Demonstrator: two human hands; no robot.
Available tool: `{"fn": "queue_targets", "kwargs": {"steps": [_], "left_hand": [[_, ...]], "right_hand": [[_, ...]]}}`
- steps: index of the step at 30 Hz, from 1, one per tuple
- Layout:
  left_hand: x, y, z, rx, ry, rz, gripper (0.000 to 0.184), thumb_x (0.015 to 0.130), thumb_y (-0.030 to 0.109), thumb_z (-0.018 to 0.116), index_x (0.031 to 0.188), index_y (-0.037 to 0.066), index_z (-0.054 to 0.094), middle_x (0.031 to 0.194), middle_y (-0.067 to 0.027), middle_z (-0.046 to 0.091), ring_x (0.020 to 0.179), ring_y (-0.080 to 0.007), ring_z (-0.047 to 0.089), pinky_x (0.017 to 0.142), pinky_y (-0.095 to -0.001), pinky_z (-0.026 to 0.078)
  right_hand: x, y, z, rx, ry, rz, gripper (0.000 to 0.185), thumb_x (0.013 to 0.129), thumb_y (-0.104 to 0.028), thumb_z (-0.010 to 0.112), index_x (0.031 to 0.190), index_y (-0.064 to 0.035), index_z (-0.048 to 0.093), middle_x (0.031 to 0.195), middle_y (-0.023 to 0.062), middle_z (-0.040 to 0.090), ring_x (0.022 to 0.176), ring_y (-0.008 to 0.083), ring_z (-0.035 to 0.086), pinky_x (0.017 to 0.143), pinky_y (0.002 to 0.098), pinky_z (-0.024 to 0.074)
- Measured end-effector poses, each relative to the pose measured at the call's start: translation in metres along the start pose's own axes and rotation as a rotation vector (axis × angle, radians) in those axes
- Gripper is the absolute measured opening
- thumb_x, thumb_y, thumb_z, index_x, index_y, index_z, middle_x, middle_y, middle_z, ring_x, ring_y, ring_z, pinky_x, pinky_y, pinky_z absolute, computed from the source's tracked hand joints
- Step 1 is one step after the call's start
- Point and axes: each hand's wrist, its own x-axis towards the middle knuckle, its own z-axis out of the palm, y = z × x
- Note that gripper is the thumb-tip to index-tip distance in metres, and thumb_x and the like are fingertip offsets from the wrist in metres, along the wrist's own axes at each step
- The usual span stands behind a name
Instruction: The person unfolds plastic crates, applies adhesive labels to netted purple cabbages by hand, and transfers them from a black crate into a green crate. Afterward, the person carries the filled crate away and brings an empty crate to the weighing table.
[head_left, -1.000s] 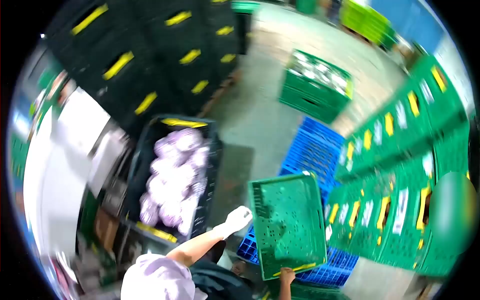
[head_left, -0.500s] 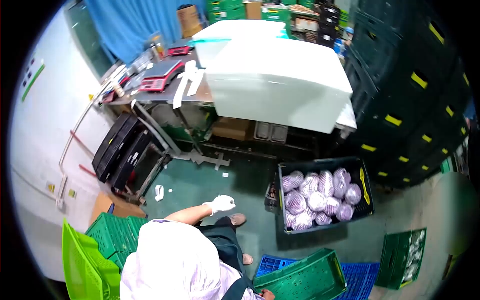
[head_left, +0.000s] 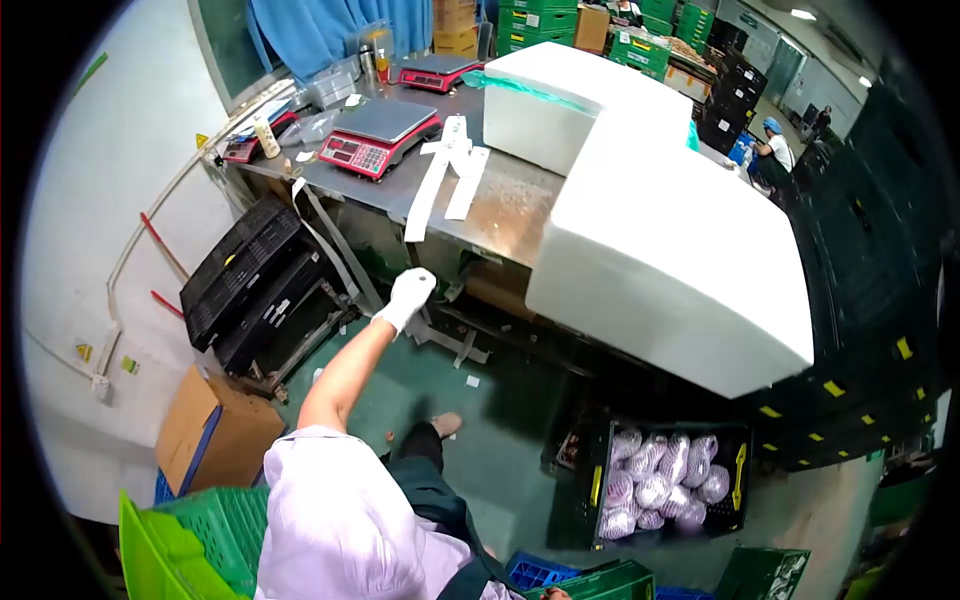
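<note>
My left hand (head_left: 408, 295), in a white glove, reaches forward near the front edge of the metal table (head_left: 510, 215). Its fingers are curled closed; whatever they may hold is hidden. White strips (head_left: 440, 185) lie on the table just beyond it, one hanging over the edge. Farther back is a red scale (head_left: 375, 140) with a grey plate. At the bottom edge, a small part of my right hand (head_left: 555, 594) shows beside a green crate (head_left: 610, 583). Its fingers are mostly cut off, so its grip is unclear.
Large white foam boxes (head_left: 680, 260) cover the table's right side. A black crate (head_left: 600, 540) of net-wrapped round produce (head_left: 655, 490) stands on the floor. Dark crates (head_left: 860, 330) are stacked at right. A cardboard box (head_left: 215, 430) stands left. A person (head_left: 775, 155) crouches far back.
My left hand has risen and moved forward from above the floor to the table's front edge. The view has tilted up, so the table appears nearer and the crates sit lower.
</note>
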Motion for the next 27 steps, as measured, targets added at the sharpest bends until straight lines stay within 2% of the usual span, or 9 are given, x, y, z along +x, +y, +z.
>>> {"fn": "queue_targets", "kwargs": {"steps": [4, 9, 12, 17, 21, 22, 23, 25, 27], "left_hand": [[0.153, -0.019, 0.012, -0.113, 0.141, -0.126, 0.023, 0.072, 0.027, 0.057, 0.08, 0.005, 0.062, 0.063, -0.0093, 0.059, 0.057, -0.0184, 0.057, 0.056, -0.032, 0.044], [0.281, -0.023, 0.034, -0.043, 0.144, -0.296, 0.028, 0.069, 0.03, 0.058, 0.084, 0.007, 0.063, 0.082, -0.0157, 0.062, 0.081, -0.0308, 0.059, 0.071, -0.0394, 0.046], [0.309, -0.018, 0.03, 0.258, 0.091, -0.387, 0.037, 0.069, 0.028, 0.058, 0.099, 0.007, 0.055, 0.1, -0.0143, 0.056, 0.094, -0.0299, 0.054, 0.078, -0.0392, 0.045], [0.317, -0.048, 0.03, 0.496, -0.034, -0.407, 0.052, 0.061, 0.026, 0.069, 0.103, 0.003, 0.05, 0.1, -0.0158, 0.055, 0.096, -0.0274, 0.054, 0.078, -0.0386, 0.046], [0.323, -0.075, 0.033, 0.126, -0.132, -0.433, 0.05, 0.061, 0.026, 0.073, 0.101, 0.004, 0.053, 0.09, -0.0131, 0.06, 0.083, -0.0253, 0.059, 0.072, -0.0377, 0.048], [0.32, -0.075, 0.033, -0.017, -0.116, -0.426, 0.042, 0.064, 0.021, 0.071, 0.097, 0.003, 0.055, 0.085, -0.0115, 0.062, 0.079, -0.0222, 0.061, 0.069, -0.0354, 0.049], [0.31, -0.06, 0.026, -0.017, -0.119, -0.421, 0.042, 0.064, 0.021, 0.071, 0.097, 0.003, 0.055, 0.085, -0.0115, 0.062, 0.079, -0.0222, 0.061, 0.069, -0.0354, 0.049], [0.267, 0.002, -0.009, -0.929, -0.026, -0.275, 0.027, 0.07, 0.012, 0.065, 0.093, 0.001, 0.057, 0.08, -0.0067, 0.062, 0.077, -0.014, 0.058, 0.067, -0.0275, 0.048], [0.196, 0.06, -0.043, -0.886, -0.089, -0.147, 0.019, 0.072, 0.004, 0.063, 0.09, 0.001, 0.058, 0.083, -0.0029, 0.06, 0.073, -0.009, 0.056, 0.062, -0.0247, 0.046]], "right_hand": [[-0.004, -0.094, -0.027, 0.02, 0.05, -0.006, 0.06, 0.077, -0.055, 0.046, 0.095, 0.0004, 0.061, 0.095, 0.022, 0.059, 0.094, 0.0355, 0.055, 0.082, 0.0406, 0.0422], [-0.127, -0.297, -0.113, 0.857, -0.155, -0.172, 0.006, 0.071, -0.006, 0.059, 0.073, 0.0002, 0.06, 0.059, 0.0081, 0.057, 0.041, 0.0144, 0.053, 0.036, 0.0274, 0.0432], [-0.235, -0.426, -0.216, 0.763, -0.25, -0.311, 0.01, 0.075, -0.01, 0.06, 0.076, -0.0003, 0.059, 0.059, 0.0058, 0.057, 0.045, 0.0133, 0.054, 0.042, 0.0261, 0.0443], [-0.261, -0.492, -0.252, 0.717, -0.238, -0.34, 0.01, 0.079, -0.011, 0.058, 0.08, -0.0007, 0.06, 0.065, 0.0061, 0.059, 0.051, 0.0126, 0.057, 0.046, 0.0254, 0.0453], [-0.23, -0.484, -0.242, 0.43, -0.092, -0.377, 0.017, 0.076, -0.015, 0.061, 0.08, 0.0017, 0.062, 0.07, 0.0101, 0.063, 0.063, 0.0161, 0.061, 0.06, 0.0286, 0.0482], [-0.223, -0.482, -0.239, 0.385, -0.017, -0.466, 0.009, 0.077, -0.009, 0.058, 0.076, 0.0002, 0.062, 0.067, 0.0049, 0.061, 0.056, 0.0118, 0.058, 0.052, 0.0255, 0.0472], [-0.22, -0.48, -0.24, 0.391, -0.015, -0.464, 0.009, 0.077, -0.009, 0.058, 0.076, 0.0002, 0.062, 0.067, 0.0049, 0.061, 0.056, 0.0118, 0.058, 0.052, 0.0255, 0.0472], [-0.225, -0.496, -0.251, 0.469, 0.023, -0.562, 0.011, 0.077, -0.01, 0.059, 0.077, 0.0005, 0.062, 0.067, 0.0046, 0.062, 0.057, 0.0111, 0.058, 0.054, 0.0255, 0.0471], [-0.259, -0.534, -0.29, 0.728, -0.17, -0.646, 0.013, 0.076, -0.011, 0.062, 0.08, 0.0008, 0.061, 0.064, 0.0031, 0.058, 0.057, 0.0081, 0.053, 0.054, 0.0235, 0.0447]]}}
